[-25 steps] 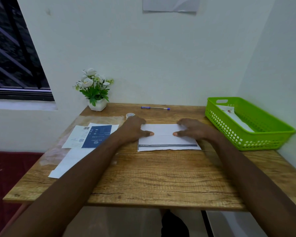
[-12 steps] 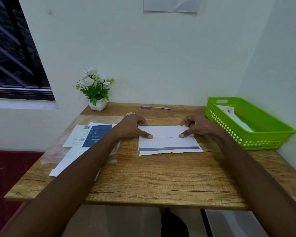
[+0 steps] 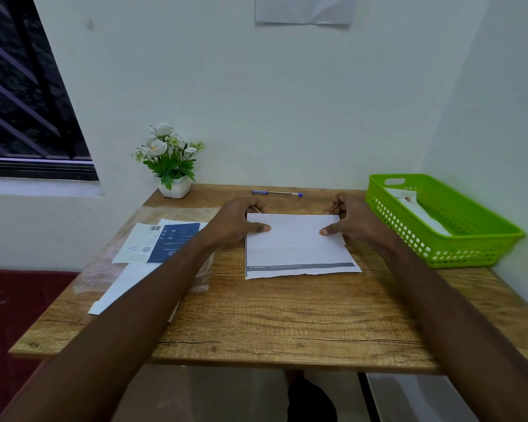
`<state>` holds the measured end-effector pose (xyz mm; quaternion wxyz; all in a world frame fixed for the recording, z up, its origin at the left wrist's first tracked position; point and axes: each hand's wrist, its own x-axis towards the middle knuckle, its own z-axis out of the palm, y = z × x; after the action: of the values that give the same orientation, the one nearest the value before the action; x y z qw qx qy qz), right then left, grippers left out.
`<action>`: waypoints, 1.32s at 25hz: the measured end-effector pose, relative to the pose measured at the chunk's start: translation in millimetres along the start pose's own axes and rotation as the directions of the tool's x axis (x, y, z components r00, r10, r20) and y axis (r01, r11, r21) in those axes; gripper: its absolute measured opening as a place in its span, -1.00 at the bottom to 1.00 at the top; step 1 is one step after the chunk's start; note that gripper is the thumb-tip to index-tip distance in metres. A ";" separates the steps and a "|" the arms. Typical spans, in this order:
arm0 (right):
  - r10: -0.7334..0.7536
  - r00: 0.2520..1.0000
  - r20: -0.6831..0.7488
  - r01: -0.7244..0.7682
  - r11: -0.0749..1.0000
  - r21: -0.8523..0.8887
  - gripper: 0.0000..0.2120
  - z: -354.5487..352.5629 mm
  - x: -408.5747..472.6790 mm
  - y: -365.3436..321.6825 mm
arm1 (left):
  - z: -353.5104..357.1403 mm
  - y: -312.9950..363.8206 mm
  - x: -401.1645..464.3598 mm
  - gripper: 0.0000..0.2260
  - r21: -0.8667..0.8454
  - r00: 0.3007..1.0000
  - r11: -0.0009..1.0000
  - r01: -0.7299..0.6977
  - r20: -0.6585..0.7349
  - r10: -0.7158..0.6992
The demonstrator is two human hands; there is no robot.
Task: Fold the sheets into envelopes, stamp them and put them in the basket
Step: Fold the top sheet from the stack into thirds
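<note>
A white sheet (image 3: 296,248) with a grey printed band along its near edge lies on the wooden table (image 3: 287,315), its far part folded toward me. My left hand (image 3: 235,223) pinches the fold's left end, thumb on top and fingers behind the far edge. My right hand (image 3: 348,222) pinches the right end the same way. A green plastic basket (image 3: 469,245) stands at the right with a white folded envelope (image 3: 421,211) inside. More sheets (image 3: 162,245), one with a blue printed panel, lie at the left, partly under my left forearm.
A small white pot of flowers (image 3: 171,166) stands at the table's far left corner. A blue pen (image 3: 276,193) lies along the far edge by the wall. A clear plastic sleeve (image 3: 104,269) lies under the left sheets. The wall closes in right behind the basket.
Both hands went from pressing flat on the sheet to gripping the ends of its far flap. The folded flap now reaches further toward me over the sheet.
</note>
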<state>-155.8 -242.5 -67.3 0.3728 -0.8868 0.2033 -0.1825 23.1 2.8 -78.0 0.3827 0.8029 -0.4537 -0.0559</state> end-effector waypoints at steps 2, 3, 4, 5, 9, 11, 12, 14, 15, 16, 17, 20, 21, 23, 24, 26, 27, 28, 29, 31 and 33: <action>-0.047 0.995 -0.085 0.050 0.998 0.029 -0.55 -1.4 0.0 -1.9 | -2.5 0.7 1.1 -0.72 0.025 0.998 0.999 -0.034 -0.051 0.035; -0.073 0.991 -0.117 0.077 0.997 0.030 -0.60 -1.8 -0.2 -3.2 | -3.5 1.0 0.6 -0.73 0.007 0.995 0.999 -0.051 -0.081 0.051; -0.093 0.985 -0.145 0.098 0.995 0.025 -0.65 -1.9 -0.5 -4.5 | -4.1 1.9 -0.4 -0.75 -0.027 0.992 0.997 -0.066 -0.111 0.063; -0.106 0.979 -0.175 0.111 0.994 0.016 -0.69 -1.9 -0.8 -5.5 | -4.4 2.9 -1.5 -0.76 -0.067 0.988 0.995 -0.080 -0.139 0.070; -0.127 0.943 -0.307 0.125 0.992 -0.028 -0.83 -0.4 -1.4 -7.0 | -4.8 8.6 -4.4 -0.81 -0.084 0.972 0.991 -0.100 -0.220 0.079; -0.139 0.933 -0.331 0.122 0.990 -0.072 -0.85 0.6 -0.8 -6.0 | -5.1 10.6 -5.9 -0.81 -0.011 0.968 0.993 -0.115 -0.225 0.109; -0.148 0.937 -0.317 0.124 0.988 -0.094 -0.87 1.0 -0.8 -5.5 | -4.7 11.2 -7.0 -0.81 0.049 0.966 0.989 -0.137 -0.216 0.144; -0.164 0.952 -0.257 0.133 0.982 -0.137 -0.88 3.1 -2.2 -5.2 | -2.2 12.2 -9.2 -0.80 0.164 0.963 0.971 -0.174 -0.179 0.202; -0.167 0.961 -0.222 0.132 0.978 -0.164 -0.89 4.6 -3.1 -5.7 | -1.1 12.5 -9.9 -0.80 0.197 0.962 0.963 -0.181 -0.166 0.215; -0.164 0.968 -0.190 0.126 0.972 -0.196 -0.89 6.3 -4.0 -6.3 | -0.4 12.5 -9.9 -0.79 0.217 0.962 0.959 -0.184 -0.161 0.221; -0.159 0.974 -0.161 0.119 0.966 -0.231 -0.89 7.9 -4.6 -6.8 | -0.1 12.1 -9.5 -0.78 0.230 0.962 0.956 -0.182 -0.159 0.222; -0.148 0.985 -0.087 0.113 0.941 -0.319 -0.88 11.4 -8.2 -9.3 | 0.7 9.4 -7.0 -0.76 0.302 0.979 0.942 -0.147 -0.093 0.183; -0.149 0.987 -0.063 0.119 0.931 -0.344 -0.87 11.8 -9.6 -10.5 | 1.6 8.1 -6.4 -0.76 0.335 0.987 0.933 -0.131 -0.047 0.156; -0.144 0.990 -0.008 0.130 0.912 -0.389 -0.84 11.9 -10.8 -13.7 | 4.8 5.3 -5.2 -0.78 0.384 0.994 0.917 -0.109 0.019 0.110; -0.135 0.991 0.015 0.129 0.907 -0.402 -0.83 11.8 -10.8 -15.3 | 6.8 4.3 -4.6 -0.78 0.400 0.994 0.910 -0.105 0.028 0.103; -0.117 0.992 0.042 0.124 0.902 -0.413 -0.82 11.3 -10.5 -17.0 | 10.2 3.7 -4.7 -0.72 0.413 0.995 0.906 -0.096 0.030 0.092; -0.107 0.993 0.054 0.120 0.899 -0.421 -0.81 11.2 -10.5 -17.2 | 11.3 4.2 -5.4 -0.67 0.408 0.996 0.909 -0.090 0.031 0.084; -0.097 0.993 0.069 0.117 0.895 -0.429 -0.79 11.5 -10.6 -17.5 | 12.2 5.0 -6.4 -0.63 0.398 0.997 0.914 -0.083 0.029 0.077; -0.091 0.992 0.085 0.120 0.892 -0.437 -0.77 12.3 -10.9 -17.7 | 12.8 5.7 -7.6 -0.61 0.389 0.997 0.918 -0.077 0.022 0.075; -0.088 0.989 0.118 0.131 0.888 -0.440 -0.73 15.0 -11.3 -17.9 | 14.2 7.1 -8.7 -0.61 0.381 0.997 0.922 -0.073 0.009 0.076; -0.097 0.987 0.131 0.144 0.890 -0.432 -0.70 20.3 -12.8 -18.4 | 15.0 9.1 -10.1 -0.59 0.372 0.998 0.926 -0.059 0.028 0.052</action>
<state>-152.9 -212.5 -69.3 0.1610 -0.9673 0.1638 -0.1075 4.4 -0.6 -85.1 0.2209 0.8472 -0.4819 0.0350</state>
